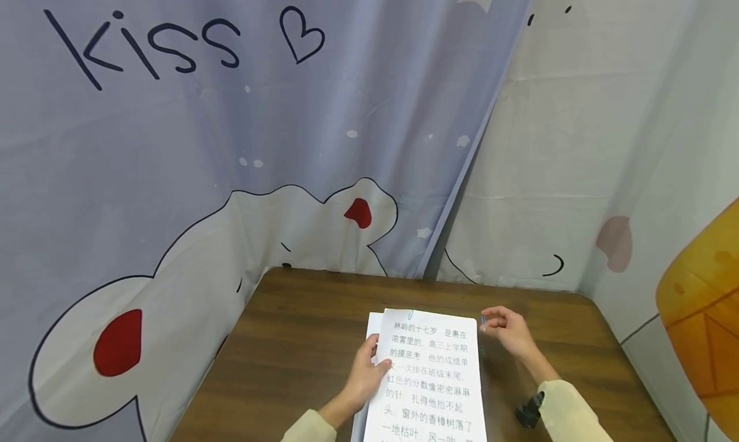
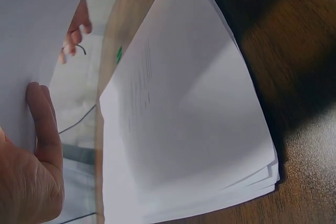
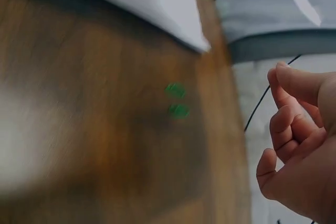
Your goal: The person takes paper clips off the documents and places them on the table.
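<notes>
In the head view my left hand (image 1: 365, 376) grips the left edge of a printed paper sheet (image 1: 433, 378), thumb on its face. A blue paper clip (image 1: 410, 314) sits on that sheet's top edge. The left wrist view shows the raised sheet (image 2: 37, 30) tilted above a stack of white paper (image 2: 194, 119) on the table. To the right of the sheet's top corner, my right hand (image 1: 509, 330) pinches a small blue paper clip (image 1: 483, 320) between thumb and index finger. That clip is hidden in the right wrist view, where the thumb and index fingertips meet.
Two green paper clips (image 3: 177, 110) lie on the brown wooden table (image 1: 300, 326), right of the paper stack. A printed curtain (image 1: 346, 108) hangs behind the table and another drape (image 1: 577, 140) along the right. A black device (image 1: 528, 411) is at my right wrist.
</notes>
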Demonstrator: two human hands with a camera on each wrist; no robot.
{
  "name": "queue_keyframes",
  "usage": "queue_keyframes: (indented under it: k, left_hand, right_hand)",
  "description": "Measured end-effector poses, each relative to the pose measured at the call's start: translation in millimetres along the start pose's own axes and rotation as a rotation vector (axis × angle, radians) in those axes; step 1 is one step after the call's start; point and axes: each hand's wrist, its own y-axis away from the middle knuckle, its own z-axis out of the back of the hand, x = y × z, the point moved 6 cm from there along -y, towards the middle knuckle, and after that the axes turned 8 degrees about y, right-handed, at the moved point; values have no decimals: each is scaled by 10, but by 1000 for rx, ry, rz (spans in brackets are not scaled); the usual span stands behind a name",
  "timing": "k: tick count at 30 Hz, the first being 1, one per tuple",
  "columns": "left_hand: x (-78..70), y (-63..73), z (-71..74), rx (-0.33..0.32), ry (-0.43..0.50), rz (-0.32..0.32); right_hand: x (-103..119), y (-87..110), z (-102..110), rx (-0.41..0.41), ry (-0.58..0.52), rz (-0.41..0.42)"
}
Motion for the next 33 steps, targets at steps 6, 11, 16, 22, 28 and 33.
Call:
queue_keyframes:
  k: [6, 11, 16, 22, 28, 33]
  left_hand:
    - [-11, 20, 16, -10, 18, -15]
    - [-17, 24, 9, -10, -7, -4]
    - [-21, 21, 15, -20, -39, 4]
    - [-27, 28, 20, -21, -29, 8]
    - [-29, 36, 13, -15, 7, -5]
    - [-3, 23, 9, -7, -1, 0]
  right_hand:
    - [-262, 30, -41, 27, 109, 34]
    - [-384, 43, -79, 40, 196, 50]
    - [-445, 77, -81, 49, 323, 27]
    - [-510, 116, -75, 53, 386, -9]
    - [-558, 134, -92, 58, 401, -25]
    - [-598, 130, -117, 75, 393, -45]
